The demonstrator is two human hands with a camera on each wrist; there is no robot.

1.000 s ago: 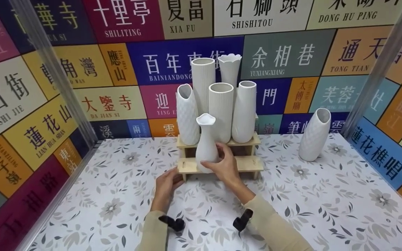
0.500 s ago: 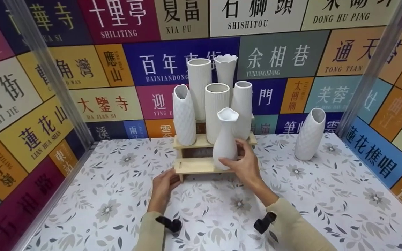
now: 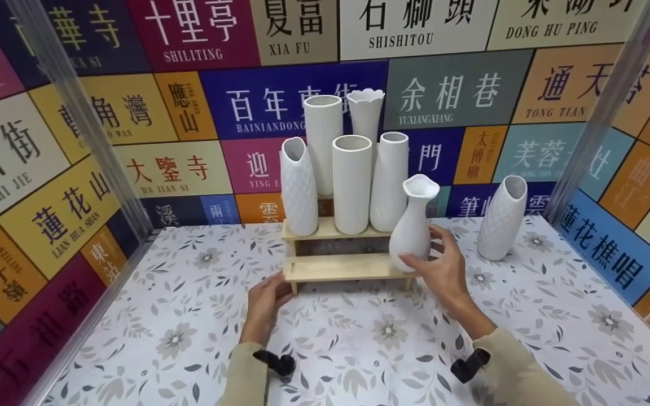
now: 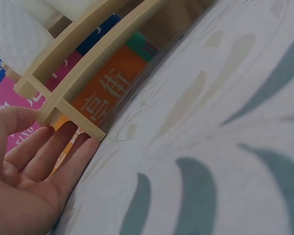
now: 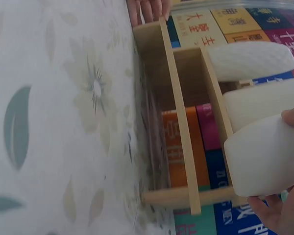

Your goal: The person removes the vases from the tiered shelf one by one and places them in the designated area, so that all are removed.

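Observation:
My right hand (image 3: 443,262) holds a white flared-neck vase (image 3: 409,239) between thumb and fingers, round its lower body. The vase is upright at the right end of the lower step of a wooden tiered stand (image 3: 342,268); in the right wrist view its base (image 5: 235,161) shows a gap from the lower board (image 5: 179,107). At the stand's left end, my left hand (image 3: 266,301) grips the lower step's corner. In the left wrist view the thumb (image 4: 22,117) touches the board's end and the fingers lie against the leg (image 4: 81,120).
Several white vases stand on the upper tiers, among them a textured one (image 3: 299,192), a ribbed cylinder (image 3: 352,186) and a scalloped one (image 3: 365,113). Another textured vase (image 3: 503,220) stands on the floral-covered table (image 3: 325,349) at right. A sign-patterned wall (image 3: 443,34) rises behind.
My right hand has carried the flared-neck vase rightward, from near the middle of the lower step to its right end. The left hand stays at the stand's left corner.

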